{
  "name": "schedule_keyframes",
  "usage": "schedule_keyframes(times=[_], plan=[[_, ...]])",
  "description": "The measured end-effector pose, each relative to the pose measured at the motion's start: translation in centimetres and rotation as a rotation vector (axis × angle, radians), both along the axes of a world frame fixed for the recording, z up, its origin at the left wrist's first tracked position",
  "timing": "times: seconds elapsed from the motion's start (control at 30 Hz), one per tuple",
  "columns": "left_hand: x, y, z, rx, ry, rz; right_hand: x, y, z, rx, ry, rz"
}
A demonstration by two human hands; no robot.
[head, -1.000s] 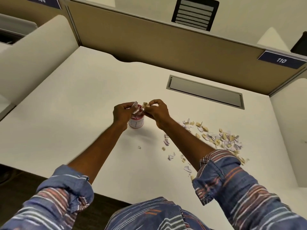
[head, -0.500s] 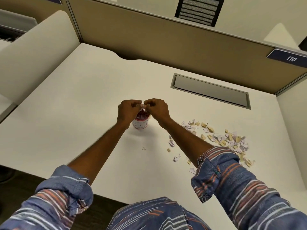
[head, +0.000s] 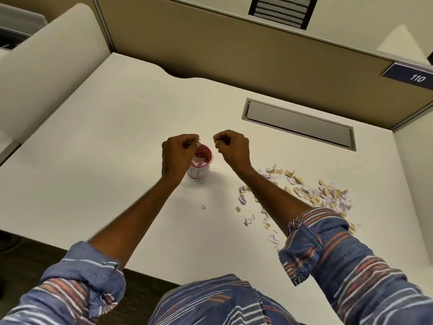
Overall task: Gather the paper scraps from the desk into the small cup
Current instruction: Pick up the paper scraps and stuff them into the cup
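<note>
1. Tabletop [head: 105, 141]: white, and everything sits on it. I see a tan partition [head: 210, 48] behind it and a grey hatch [head: 297, 123] set into the far right part.
2. Scraps [head: 311, 191]: loose white and tan pile on the tabletop, right of the right forearm. A few trail toward the near edge.
3. Left hand [head: 177, 156]: fingers curled, pinching a scrap [head: 197, 143] at the fingertips, right over the cup's rim. The hand hides the cup's left side from me.
4. Right hand [head: 234, 148]: just right of the cup, apart from the left hand. Fingers curled, thumb to forefinger. I can't tell if anything is in that pinch.
5. Cup [head: 200, 173]: upright, mid-tabletop, between the two hands. White wall, red inside, some paper in it.
6. Stray scrap [head: 203, 206]: lies alone on the tabletop, nearer me than the cup, between the forearms.
</note>
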State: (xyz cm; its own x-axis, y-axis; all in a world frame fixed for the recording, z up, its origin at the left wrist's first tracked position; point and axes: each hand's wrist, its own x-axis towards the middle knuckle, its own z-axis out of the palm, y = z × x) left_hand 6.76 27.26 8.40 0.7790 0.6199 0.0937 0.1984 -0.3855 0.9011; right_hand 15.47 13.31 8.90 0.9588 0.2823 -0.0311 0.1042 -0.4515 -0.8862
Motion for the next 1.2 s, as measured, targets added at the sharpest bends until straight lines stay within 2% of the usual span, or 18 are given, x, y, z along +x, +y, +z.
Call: schedule_keyframes(times=[0.23,0.37,0.47,0.63,0.77,0.87,0.93,1.03,1.2], plan=[[-0.4,0.4,-0.3,0.047,0.109,-0.057,1.3,-1.9,-2.5,-0.130,-0.011,-0.012],[-0.6,0.2,-0.7,0.133,0.177,-0.091,1.9,-2.2,-3.4,-0.195,-0.051,0.071],[-1.0,-0.2,-0.7,0.175,0.153,-0.106,2.3,-2.2,-4.2,-0.324,-0.048,0.243],[-3.5,-2.3,-1.3,0.149,0.014,-0.102,2.3,-2.0,-6.3,-0.707,-0.162,0.698],[-6.7,-5.0,-4.3,0.126,-0.010,-0.164,1.9,-2.7,-7.8,-0.911,-0.327,0.831],[-9.0,-6.4,-7.2,0.051,0.173,-0.236,1.4,-3.7,-8.4,-0.940,-0.450,0.834],[-10.0,-7.0,-8.7,0.073,0.257,-0.276,0.8,-4.9,-8.7,-0.936,-0.504,0.798],[-10.6,-7.5,-9.8,0.138,0.304,-0.313,-0.8,-8.0,-9.2,-0.912,-0.549,0.757],[-9.9,-8.2,-10.2,0.207,0.303,-0.386,-5.6,-15.4,-10.0,-0.758,-0.603,0.696]])
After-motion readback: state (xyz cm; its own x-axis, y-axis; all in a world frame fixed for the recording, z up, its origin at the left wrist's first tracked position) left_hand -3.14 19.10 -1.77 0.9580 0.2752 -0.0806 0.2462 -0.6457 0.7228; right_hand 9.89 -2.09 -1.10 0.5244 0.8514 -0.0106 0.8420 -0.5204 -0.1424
